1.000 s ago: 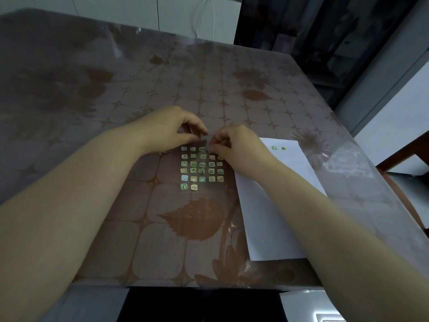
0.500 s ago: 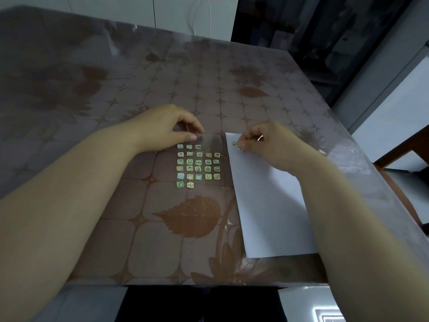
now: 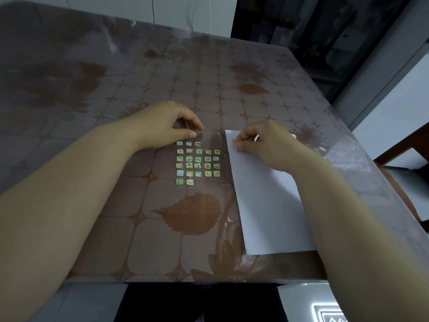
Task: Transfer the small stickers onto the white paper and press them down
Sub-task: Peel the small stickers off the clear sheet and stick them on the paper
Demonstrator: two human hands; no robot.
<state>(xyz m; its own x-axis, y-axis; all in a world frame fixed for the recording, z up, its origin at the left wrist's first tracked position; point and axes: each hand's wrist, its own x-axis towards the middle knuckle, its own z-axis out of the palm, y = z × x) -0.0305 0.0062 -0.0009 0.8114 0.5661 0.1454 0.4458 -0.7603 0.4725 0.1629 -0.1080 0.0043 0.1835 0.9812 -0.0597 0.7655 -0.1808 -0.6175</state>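
A clear sticker sheet (image 3: pixel 197 162) with several small green, yellow and blue square stickers lies on the table. My left hand (image 3: pixel 167 125) pinches the sheet's far edge between thumb and fingers. To the right lies the white paper (image 3: pixel 267 194). My right hand (image 3: pixel 267 142) rests over the paper's far left corner with curled fingers. Its thumb and forefinger tips hold a small yellow-green sticker (image 3: pixel 233 141) down against the paper. The paper's far part lies hidden under this hand.
The table (image 3: pixel 162 240) carries a brown leaf-patterned cloth under a glossy clear cover. Its front edge runs close to me. A wooden chair (image 3: pixel 399 147) stands past the right edge, and white cabinets stand behind the far edge.
My right hand took a sticker from the sheet's top row, moved right to the paper's far left corner and lowered it there. My left hand stayed on the sheet.
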